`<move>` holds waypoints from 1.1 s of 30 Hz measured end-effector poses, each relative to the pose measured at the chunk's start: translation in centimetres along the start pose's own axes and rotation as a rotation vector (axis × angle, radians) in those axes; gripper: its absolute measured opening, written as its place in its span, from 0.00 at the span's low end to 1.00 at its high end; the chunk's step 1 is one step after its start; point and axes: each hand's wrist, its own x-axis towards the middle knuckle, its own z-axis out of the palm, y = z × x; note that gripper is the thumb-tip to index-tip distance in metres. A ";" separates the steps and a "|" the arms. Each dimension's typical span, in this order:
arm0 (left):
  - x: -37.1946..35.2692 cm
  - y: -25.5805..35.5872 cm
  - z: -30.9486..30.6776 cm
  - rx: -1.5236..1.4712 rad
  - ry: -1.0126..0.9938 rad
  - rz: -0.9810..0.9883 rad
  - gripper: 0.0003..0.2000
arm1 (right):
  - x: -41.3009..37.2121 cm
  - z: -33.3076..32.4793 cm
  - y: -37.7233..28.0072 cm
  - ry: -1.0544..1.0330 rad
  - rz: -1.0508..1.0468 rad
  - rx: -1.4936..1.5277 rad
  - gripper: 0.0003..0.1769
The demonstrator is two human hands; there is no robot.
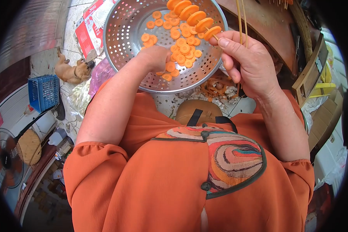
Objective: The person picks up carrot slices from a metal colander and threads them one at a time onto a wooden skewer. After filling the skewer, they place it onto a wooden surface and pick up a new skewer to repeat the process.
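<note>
My right hand (248, 58) pinches the lower end of a thin wooden skewer (215, 37) between thumb and forefinger. Several carrot slices (196, 18) are threaded along it, spaced apart. Other bare skewers (243, 19) stand up by the same hand, passing behind its fingers. Inside a perforated metal colander (121, 46), my left hand (156, 58) is down among loose carrot slices (185, 48). Its fingers are curled, and the fingertips are hidden from view, so what they pinch does not show. More slices lie scattered on the colander's bottom.
A brown wooden tabletop (266, 31) is at upper right. Orange peelings (216, 87) lie on the floor below the colander. A small tan dog (75, 71) lies at left, near a blue plastic basket (43, 92). A fan (5, 156) stands at lower left.
</note>
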 end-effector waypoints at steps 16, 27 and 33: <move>-0.8 -1.2 -1.9 -0.215 0.068 -0.102 0.06 | -0.2 0.6 0.0 0.015 0.072 -0.061 0.13; -1.0 -4.9 -3.6 -0.363 0.419 -0.483 0.12 | 0.1 0.6 0.0 0.033 0.047 -0.056 0.13; -0.3 -4.0 -1.7 -0.198 0.517 -0.361 0.22 | 0.3 0.5 0.2 0.007 0.046 -0.017 0.11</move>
